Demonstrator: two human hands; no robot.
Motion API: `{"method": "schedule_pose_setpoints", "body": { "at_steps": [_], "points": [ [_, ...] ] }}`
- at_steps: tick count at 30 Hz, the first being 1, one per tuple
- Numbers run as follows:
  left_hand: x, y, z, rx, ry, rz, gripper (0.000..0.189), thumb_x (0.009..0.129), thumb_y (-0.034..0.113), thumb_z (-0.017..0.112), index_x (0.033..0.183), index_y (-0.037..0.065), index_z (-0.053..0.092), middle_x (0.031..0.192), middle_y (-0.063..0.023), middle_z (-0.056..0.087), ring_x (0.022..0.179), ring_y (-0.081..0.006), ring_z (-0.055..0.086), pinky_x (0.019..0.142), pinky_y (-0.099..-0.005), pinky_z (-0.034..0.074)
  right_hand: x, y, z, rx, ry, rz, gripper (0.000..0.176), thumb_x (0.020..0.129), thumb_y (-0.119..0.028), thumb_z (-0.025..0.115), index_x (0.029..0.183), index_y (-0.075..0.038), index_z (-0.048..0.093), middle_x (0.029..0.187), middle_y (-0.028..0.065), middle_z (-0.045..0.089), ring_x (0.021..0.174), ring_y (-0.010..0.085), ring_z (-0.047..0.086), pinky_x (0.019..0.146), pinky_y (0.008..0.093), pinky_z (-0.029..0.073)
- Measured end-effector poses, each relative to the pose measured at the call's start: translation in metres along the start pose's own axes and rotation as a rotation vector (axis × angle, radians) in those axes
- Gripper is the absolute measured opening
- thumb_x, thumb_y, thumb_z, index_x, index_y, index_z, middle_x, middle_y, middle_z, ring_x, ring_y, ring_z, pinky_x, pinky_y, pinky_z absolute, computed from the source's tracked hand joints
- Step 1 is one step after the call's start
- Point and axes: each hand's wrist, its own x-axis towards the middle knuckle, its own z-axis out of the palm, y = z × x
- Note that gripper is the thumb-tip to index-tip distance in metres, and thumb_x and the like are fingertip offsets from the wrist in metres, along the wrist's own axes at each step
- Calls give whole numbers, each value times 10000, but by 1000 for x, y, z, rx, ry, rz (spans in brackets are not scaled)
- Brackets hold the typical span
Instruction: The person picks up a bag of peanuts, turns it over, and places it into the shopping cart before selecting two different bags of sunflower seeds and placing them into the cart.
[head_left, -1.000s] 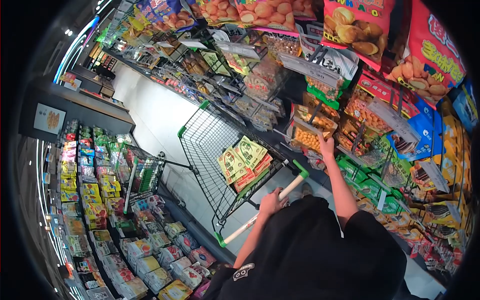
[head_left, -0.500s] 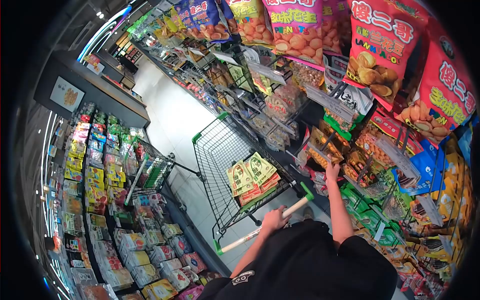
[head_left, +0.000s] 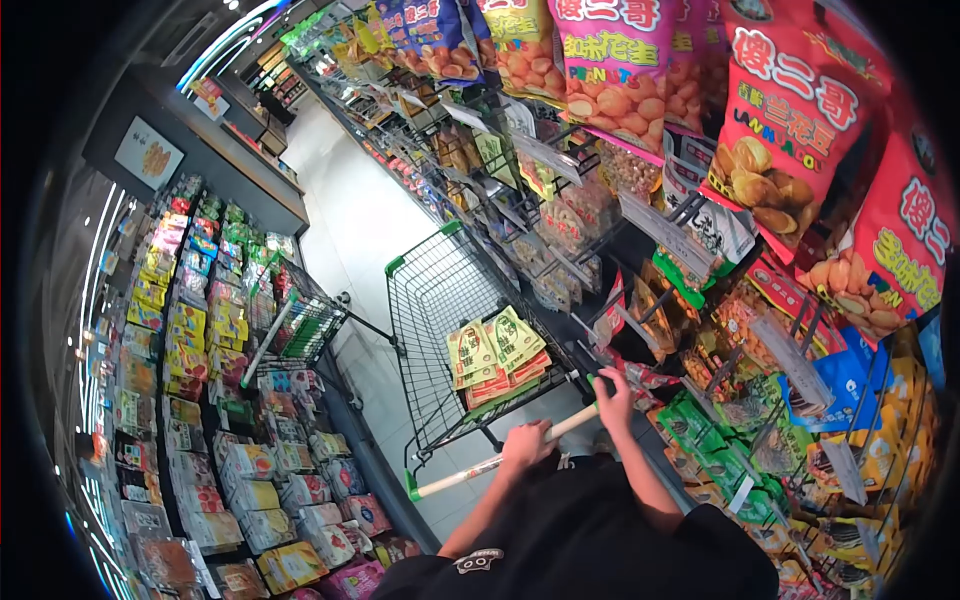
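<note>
A green-and-black wire shopping cart (head_left: 420, 345) stands in front of me, with yellow-green and red snack packets (head_left: 500, 350) lying in its basket. My left hand (head_left: 528, 443) is closed on the cart's pale handle (head_left: 465, 478), near the middle. At the handle's right end is my right hand (head_left: 612, 398), its fingers at the green end piece; whether they wrap round it is hard to tell. No packet shows in either hand.
Hanging snack bags (head_left: 785, 130) fill the rack at my right, with price tags sticking out. Packaged goods line the low shelf (head_left: 250, 490) at the left. A second cart (head_left: 305, 325) stands beside that shelf. The pale floor aisle (head_left: 345, 180) stretches ahead.
My right hand has come down and left from the hanging orange packets to the right end of the cart handle. My left hand has stayed on the handle, and the view has shifted slightly.
</note>
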Motion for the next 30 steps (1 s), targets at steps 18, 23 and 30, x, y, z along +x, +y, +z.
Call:
{"method": "schedule_pose_setpoints", "body": {
  "at_steps": [18, 23, 30],
  "points": [
    [42, -67, -48, -33, 8, 12, 299, 823, 361, 642, 945, 91, 684, 908, -140, 692, 826, -341, 683, 737, -442, 560, 48, -38, 118, -672, -557, -357, 187, 842, -321, 686, 853, -134, 681, 810, 63, 706, 827, 237, 657, 985, 373, 388],
    [61, -98, -52, -74, 84, 62, 283, 806, 336, 642, 924, 85, 696, 882, -135, 695, 806, -330, 689, 735, -435, 565, 63, -47, 142, -715, -500, -394, 187, 841, -318, 694, 801, -136, 685, 758, 36, 702, 799, 235, 654, 944, 376, 408],
    [84, -132, -68, -105, 101, 98, 262, 793, 316, 645, 911, 90, 701, 866, -136, 692, 808, -318, 691, 736, -429, 565, 83, -45, 182, -687, -448, -389, 163, 844, -296, 688, 794, -141, 688, 717, 25, 691, 736, 221, 653, 943, 371, 411]
  ]
}}
